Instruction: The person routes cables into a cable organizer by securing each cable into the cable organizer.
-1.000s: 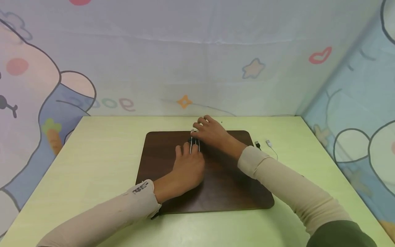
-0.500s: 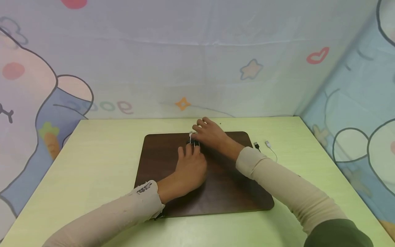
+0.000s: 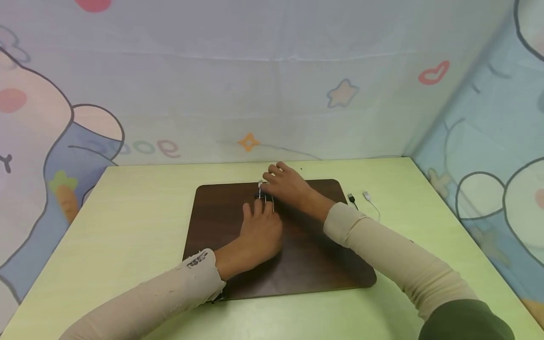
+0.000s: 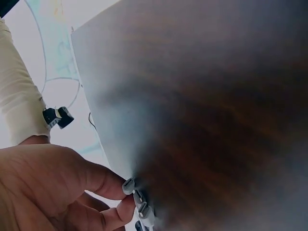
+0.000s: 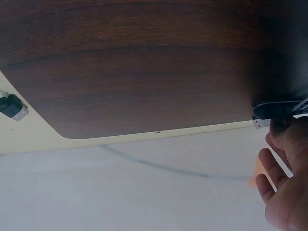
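Observation:
Thin white cables [image 3: 273, 204] run between both hands above the dark brown board [image 3: 318, 250]. My left hand [image 3: 261, 233] pinches small cable connectors [image 4: 128, 186] between thumb and finger, their ends showing in the left wrist view. At the board's far edge, my right hand [image 3: 289, 184] holds a flat black piece [image 5: 273, 110], perhaps a cable holder, by its side. A white-cased USB plug [image 5: 261, 123] sticks out beside that piece. Its remaining fingers are loosely bent. Much of the cables is hidden by the hands.
Right of the board lie a black USB plug [image 3: 352, 198] and a white USB plug [image 3: 367, 195] with its thin cable, on the pale table [image 3: 127, 222]. A printed cloth [image 3: 195, 94] hangs behind the table's far edge.
Both hands keep their holds near the board's far edge. The left hand shifts slightly, while the head view drifts a little.

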Tool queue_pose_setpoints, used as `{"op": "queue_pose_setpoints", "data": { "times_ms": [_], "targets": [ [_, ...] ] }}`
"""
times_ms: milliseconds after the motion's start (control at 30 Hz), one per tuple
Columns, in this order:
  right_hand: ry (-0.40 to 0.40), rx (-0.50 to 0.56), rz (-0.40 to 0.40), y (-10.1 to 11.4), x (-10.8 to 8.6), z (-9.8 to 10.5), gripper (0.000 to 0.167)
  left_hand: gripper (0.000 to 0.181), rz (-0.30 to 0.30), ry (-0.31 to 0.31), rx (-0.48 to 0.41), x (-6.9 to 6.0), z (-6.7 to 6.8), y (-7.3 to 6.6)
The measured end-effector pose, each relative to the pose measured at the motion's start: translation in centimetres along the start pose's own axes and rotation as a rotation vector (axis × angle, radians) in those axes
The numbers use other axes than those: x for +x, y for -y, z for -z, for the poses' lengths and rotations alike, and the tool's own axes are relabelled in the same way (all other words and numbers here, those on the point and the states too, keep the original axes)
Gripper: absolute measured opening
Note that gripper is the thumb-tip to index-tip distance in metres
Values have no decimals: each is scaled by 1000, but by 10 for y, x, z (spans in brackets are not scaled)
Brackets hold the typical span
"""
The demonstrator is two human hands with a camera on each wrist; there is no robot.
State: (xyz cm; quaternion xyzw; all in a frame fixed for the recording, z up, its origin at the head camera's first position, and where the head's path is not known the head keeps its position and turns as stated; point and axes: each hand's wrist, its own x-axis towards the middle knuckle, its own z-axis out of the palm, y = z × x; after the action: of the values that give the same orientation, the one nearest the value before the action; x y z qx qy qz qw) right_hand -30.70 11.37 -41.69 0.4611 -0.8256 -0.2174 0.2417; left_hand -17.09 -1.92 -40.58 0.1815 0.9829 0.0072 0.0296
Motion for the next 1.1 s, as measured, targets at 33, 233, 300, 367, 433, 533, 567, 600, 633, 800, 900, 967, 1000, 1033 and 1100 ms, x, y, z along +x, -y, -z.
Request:
{"op": "queue_pose_setpoints", "data": {
  "times_ms": [33,233,300,367,433,533,567,600,633,800,900,967,1000,1033,1100],
  "targets": [
    [2,2,-2,0,0,1,15,23,0,2,-6,0,0,0],
    [32,23,-36,2,-5,3,17,24,2,-19,-38,0,-1,2],
    [26,27,-60,4,-7,3,18,25,4,-33,-51,1,-2,3],
    [9,29,-87,6,-11,4,20,28,6,-41,-58,1,-3,4],
    [-8,43,-120,9,-15,6,20,29,6,-45,-58,2,-2,5],
    [21,82,-177,14,-23,12,18,31,1,-45,-52,4,-2,7],
    [41,96,-199,15,-26,14,17,32,-2,-48,-53,5,-2,8],
    [64,111,-220,17,-28,17,16,33,-4,-54,-52,7,-2,9],
    [85,128,-242,18,-30,19,14,34,-6,-61,-55,8,-2,11],
    [150,186,-317,22,-40,27,17,30,0,-75,-75,17,2,18],
    [166,198,-340,24,-46,29,21,28,3,-86,-92,23,4,21],
    [176,209,-352,26,-50,29,22,27,2,-88,-91,28,5,23],
    [186,221,-359,27,-52,30,23,27,1,-86,-94,32,5,25],
    [200,237,-368,28,-54,32,23,26,1,-88,-92,35,5,26],
    [226,264,-380,29,-58,35,24,24,1,-82,-99,41,5,27]
  ]
}}
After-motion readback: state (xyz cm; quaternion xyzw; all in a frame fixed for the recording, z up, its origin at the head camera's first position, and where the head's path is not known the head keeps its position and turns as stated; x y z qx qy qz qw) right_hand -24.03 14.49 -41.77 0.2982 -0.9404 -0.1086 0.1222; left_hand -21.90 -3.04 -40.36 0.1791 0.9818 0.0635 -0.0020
